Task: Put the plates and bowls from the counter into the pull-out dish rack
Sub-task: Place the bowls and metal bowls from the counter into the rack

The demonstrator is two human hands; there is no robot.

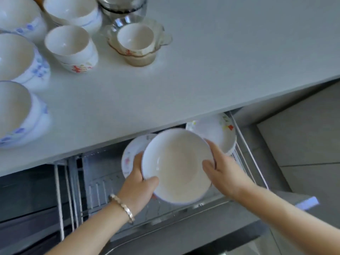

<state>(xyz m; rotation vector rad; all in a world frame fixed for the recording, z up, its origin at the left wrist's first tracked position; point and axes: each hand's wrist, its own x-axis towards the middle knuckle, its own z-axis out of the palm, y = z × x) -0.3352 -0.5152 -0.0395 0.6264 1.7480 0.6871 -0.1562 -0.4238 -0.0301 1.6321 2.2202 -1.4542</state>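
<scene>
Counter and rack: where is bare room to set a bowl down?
On the counter, everything right of the glass bowl is bare, up to the right edge. The left end is crowded with bowls. In the rack, the part left of the flowered plate is bare; the right end holds plates.

- The white bowl (pixel 176 166) covers the right side of the flowered plate (pixel 128 159) behind it, and the plate's print is too smeared to read.
- On the left hand (pixel 139 183), the fingers (pixel 138 159) run behind the bowl, tips out of sight.
- The right hand (pixel 224 172) and the bowl mask the lower edge of the second plate (pixel 219 131); its top sits hidden under the table (pixel 184 80) edge.
- The dish rack (pixel 97 192) has its rear lost beneath the table.
- The blue-patterned bowls (pixel 14 107) are cut by the left edge, pattern blurred.
- The glass bowl (pixel 123 8) is cropped at the top edge.
</scene>
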